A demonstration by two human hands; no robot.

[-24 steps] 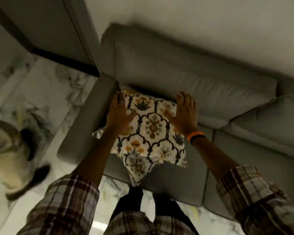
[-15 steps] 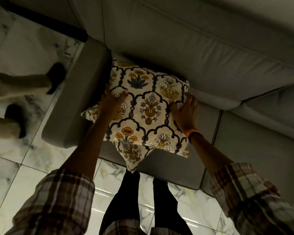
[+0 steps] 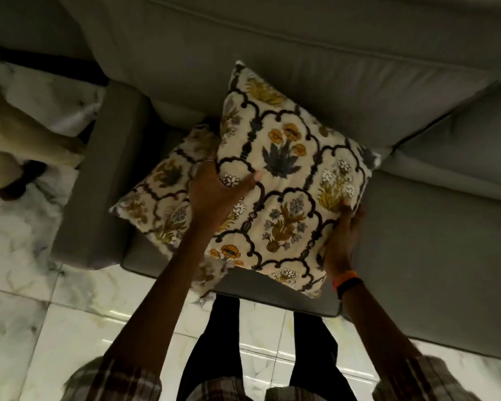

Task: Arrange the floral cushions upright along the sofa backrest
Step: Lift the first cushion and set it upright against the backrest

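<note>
I hold a cream floral cushion (image 3: 289, 175) with dark trellis lines, lifted and tilted over the grey sofa seat. My left hand (image 3: 214, 186) grips its left edge, thumb on the front face. Along the right edge sits my right hand (image 3: 344, 235), fingers wrapped behind. A second floral cushion (image 3: 162, 198) lies flat on the seat beneath it, beside the left armrest, partly hidden by my left arm and the held cushion. The grey backrest (image 3: 315, 68) runs behind both.
The left armrest (image 3: 99, 183) borders the seat. A second back cushion (image 3: 457, 149) and seat section extend right. White marble floor tiles (image 3: 70, 328) lie in front. Another person's legs in pale trousers and dark shoes (image 3: 21, 169) stand at the left.
The top cushion has come up off the one beneath and shifted right, uncovering the lower cushion. My hands moved from its face to its side edges.
</note>
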